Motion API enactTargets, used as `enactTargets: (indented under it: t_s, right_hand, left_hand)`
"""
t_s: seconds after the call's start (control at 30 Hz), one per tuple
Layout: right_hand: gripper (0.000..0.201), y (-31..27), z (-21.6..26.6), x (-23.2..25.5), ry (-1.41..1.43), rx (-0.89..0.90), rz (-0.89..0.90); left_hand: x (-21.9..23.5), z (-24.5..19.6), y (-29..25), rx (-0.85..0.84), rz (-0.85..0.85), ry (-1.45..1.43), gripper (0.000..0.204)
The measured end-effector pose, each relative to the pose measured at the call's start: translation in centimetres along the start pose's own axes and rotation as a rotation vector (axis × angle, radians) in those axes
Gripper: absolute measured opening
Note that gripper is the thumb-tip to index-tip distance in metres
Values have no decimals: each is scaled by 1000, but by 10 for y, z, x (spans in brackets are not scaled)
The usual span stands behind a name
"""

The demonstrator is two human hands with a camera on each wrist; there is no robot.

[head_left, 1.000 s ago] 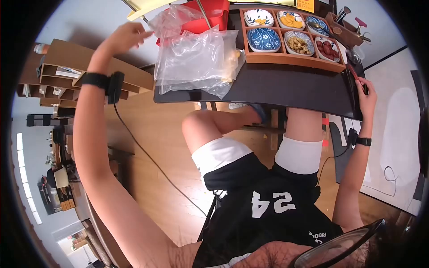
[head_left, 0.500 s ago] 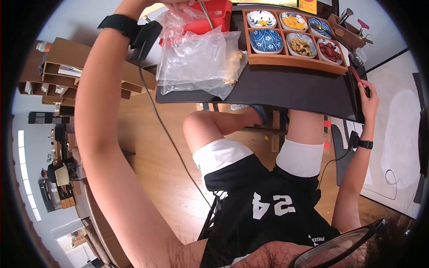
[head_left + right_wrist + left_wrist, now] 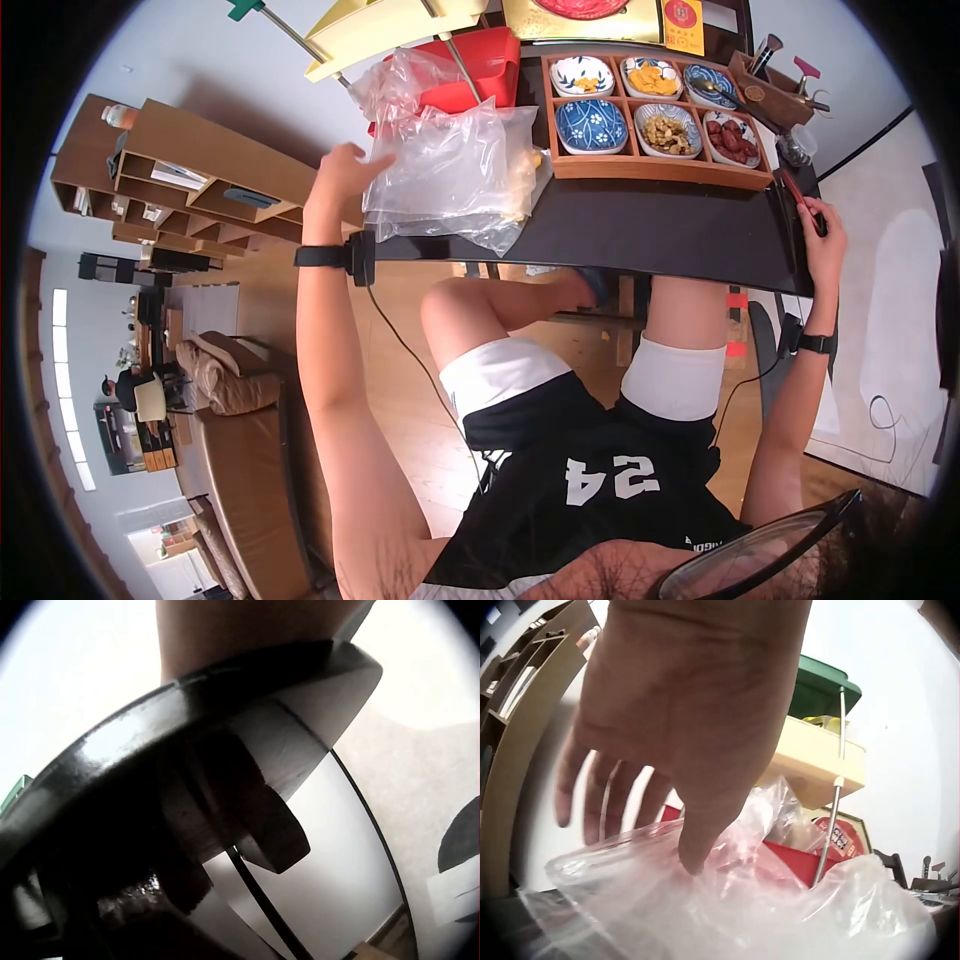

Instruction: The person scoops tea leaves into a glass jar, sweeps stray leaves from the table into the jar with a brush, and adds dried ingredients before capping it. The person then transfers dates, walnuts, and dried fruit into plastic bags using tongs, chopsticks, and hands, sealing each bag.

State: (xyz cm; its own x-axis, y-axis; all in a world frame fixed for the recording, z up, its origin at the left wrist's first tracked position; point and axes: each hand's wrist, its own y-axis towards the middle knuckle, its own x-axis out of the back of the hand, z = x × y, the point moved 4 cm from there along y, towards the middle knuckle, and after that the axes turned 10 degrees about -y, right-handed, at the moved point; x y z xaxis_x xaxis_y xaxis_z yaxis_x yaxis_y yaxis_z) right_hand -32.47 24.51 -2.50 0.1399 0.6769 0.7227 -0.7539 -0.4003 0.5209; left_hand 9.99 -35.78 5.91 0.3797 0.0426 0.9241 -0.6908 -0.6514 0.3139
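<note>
My left hand [image 3: 345,180] is beside the left edge of clear plastic bags [image 3: 440,165] on the dark table. In the left wrist view its fingers [image 3: 604,799] spread loosely, and the thumb overlaps the crinkled plastic. Pale yellow pieces [image 3: 522,185] show at the bags' right end. At the table's right edge my right hand [image 3: 825,245] has its fingers curled around a slim red and black stick [image 3: 791,187]. The right wrist view shows the forearm [image 3: 255,637] above the table rim, with that hand hidden.
A wooden compartment box [image 3: 660,173] holds several small patterned bowls with walnuts [image 3: 668,134], red dates [image 3: 732,143] and yellow pieces. A red bin [image 3: 490,65] and a cream rack tray [image 3: 390,35] stand behind the bags. A brown caddy [image 3: 765,95] is at back right.
My left hand first reached up toward the rack, partly out of the head view, then came back down beside the bags. The right hand stayed at the table's right edge.
</note>
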Motion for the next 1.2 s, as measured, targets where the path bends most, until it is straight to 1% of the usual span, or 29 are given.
enactTargets:
  t_s: [0.03, 0.1, 0.13, 0.17, 0.23, 0.3, 0.37, 0.43, 0.47, 0.5, 0.53, 0.57, 0.63, 0.7, 0.77, 0.83, 0.87, 0.93, 0.97, 1.03, 1.1, 1.17, 1.2]
  right_hand:
    - [17, -1, 0, 1, 1, 0, -2]
    - [17, -1, 1, 1, 8, 25, -5]
    - [17, -1, -1, 0, 33, 0, 1]
    - [17, -1, 5, 4, -27, 27, -16]
    - [18, -2, 7, 5, -15, 3, -25]
    - [17, -2, 10, 5, 3, -4, -35]
    - [17, -3, 7, 4, 5, -14, -44]
    - [16, -3, 12, 7, 4, -21, -42]
    - [16, -3, 13, 7, -9, -7, -53]
    - [17, -3, 15, 8, -20, 11, -62]
    - [17, -3, 15, 8, -32, 8, -68]
    - [17, -3, 16, 8, -28, 12, -72]
    - [17, -2, 17, 7, -26, 34, -58]
    - [18, -4, 14, 6, -6, -19, -57]
    - [18, -2, 11, 5, -5, -21, -34]
    - [19, -3, 11, 4, -3, -42, -28]
    - [19, -3, 12, 5, -11, -32, -32]
    - [19, -3, 10, 5, -23, -29, -42]
    - [19, -4, 10, 5, -33, 1, -58]
    - [18, -1, 11, 6, -50, 25, -84]
    - [18, -3, 13, 6, -43, 23, -65]
    - [18, -4, 10, 5, -32, 7, -65]
    - [18, -3, 11, 5, -37, 1, -68]
  left_hand:
    - [2, 7, -1, -6, -1, -4, 53]
    - [1, 4, -3, 46, 168, -294, 44]
    - [8, 2, -1, 67, 155, -315, 39]
    - [13, -1, 1, 85, 150, -342, 33]
    - [42, -26, -4, 23, 116, -437, 27]
    - [67, -53, -9, 45, 287, -545, 25]
    - [102, -124, -33, 121, 372, -789, 23]
    - [115, -161, -45, 63, 383, -1107, 21]
    - [121, -183, -49, 27, 379, -1187, 22]
    - [122, -204, -50, 16, 388, -1196, 22]
    - [123, -227, -49, -34, 369, -1281, 24]
    - [121, -249, -49, -75, 343, -1367, 26]
    - [111, -296, -40, -216, 238, -1401, 28]
    - [94, -331, -16, -447, 240, -1363, 29]
    - [58, -365, 7, -390, 381, -1526, 39]
    - [21, -396, 11, -315, 530, -1727, 26]
    - [5, -405, 3, -315, 536, -1725, 26]
    - [-22, -417, -8, -296, 468, -1694, 25]
    - [-29, -421, -16, -302, 476, -1695, 25]
    - [-34, -426, -36, -289, 553, -1796, 27]
    - [-25, -435, -36, -290, 559, -1802, 29]
    - [-10, -446, -20, -450, 436, -1901, 16]
    - [-4, -457, -7, -636, 380, -1883, 17]
